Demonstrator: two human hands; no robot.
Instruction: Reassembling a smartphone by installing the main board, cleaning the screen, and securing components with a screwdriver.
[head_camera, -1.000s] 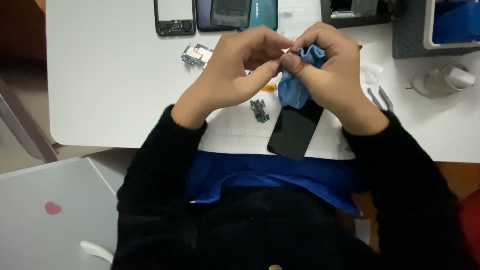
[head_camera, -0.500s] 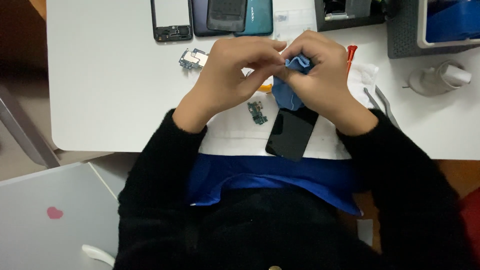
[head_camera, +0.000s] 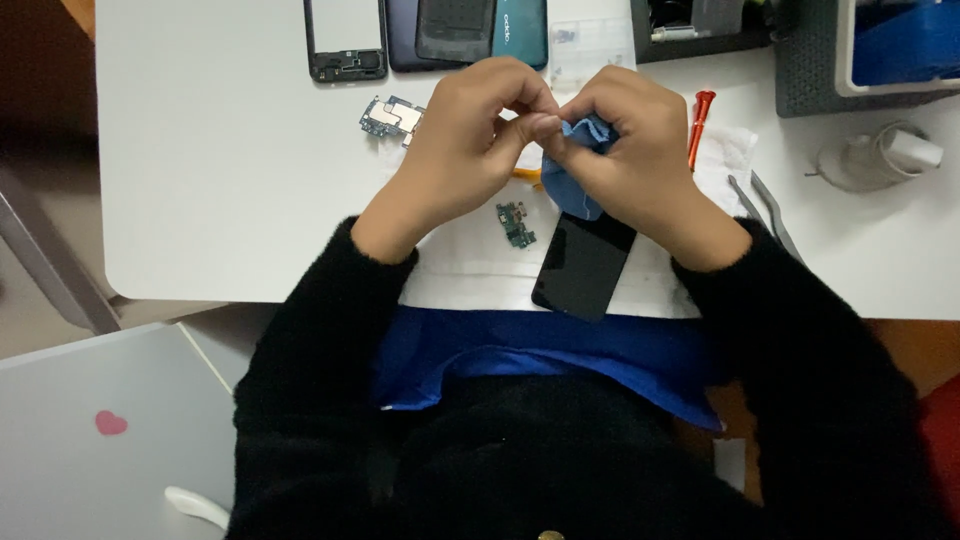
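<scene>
Both my hands meet above the white table (head_camera: 200, 180). My right hand (head_camera: 635, 150) grips a small blue cloth (head_camera: 575, 185), bunched between thumb and fingers. My left hand (head_camera: 470, 140) has its fingertips pinched against the cloth's top edge; whether something small is between them is hidden. Under the hands a black phone screen panel (head_camera: 585, 265) lies on a white paper towel (head_camera: 470, 270). A small green circuit board (head_camera: 517, 224) lies beside the panel on the towel.
A bare phone frame (head_camera: 345, 40), a dark back cover (head_camera: 455, 30) and a circuit board (head_camera: 392, 117) lie at the far edge. A red screwdriver (head_camera: 699, 125) and metal tweezers (head_camera: 765, 210) lie right, near a grey bin (head_camera: 810, 70) and a white bottle (head_camera: 885, 155).
Both hands with the blue cloth have shifted slightly toward the far side of the table. The fingers keep working the cloth; the phone panel stays put.
</scene>
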